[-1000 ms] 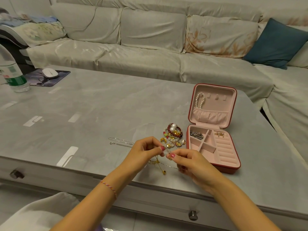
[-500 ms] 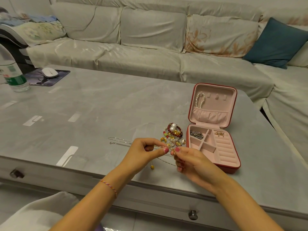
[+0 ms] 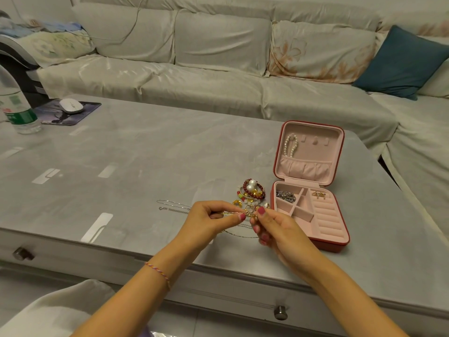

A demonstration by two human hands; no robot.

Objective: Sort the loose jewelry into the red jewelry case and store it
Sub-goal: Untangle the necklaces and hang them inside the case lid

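Observation:
The red jewelry case (image 3: 339, 245) lies open on the grey table (image 3: 145, 152), pink inside, with a pearl strand (image 3: 290, 147) hung in its lid, a silver chain (image 3: 286, 196) and gold earrings (image 3: 319, 195) in its tray. A pile of loose jewelry (image 3: 250, 190) with red beads and pearls sits just left of the case. My left hand (image 3: 209, 221) and my right hand (image 3: 279, 229) meet above the table's front, both pinching a thin gold necklace (image 3: 249, 213) between fingertips. A thin silver chain (image 3: 170, 206) lies left of my hands.
A water bottle (image 3: 18, 110) and a white mouse (image 3: 71, 105) on a dark pad stand at the table's far left. A beige sofa (image 3: 218, 69) with a teal cushion (image 3: 401, 63) runs behind and to the right. Drawer knobs (image 3: 280, 312) sit below the front edge.
Both hands have risen and moved toward the pile, gathering the gold necklace up; its dangling end with the gold bead has left the tabletop.

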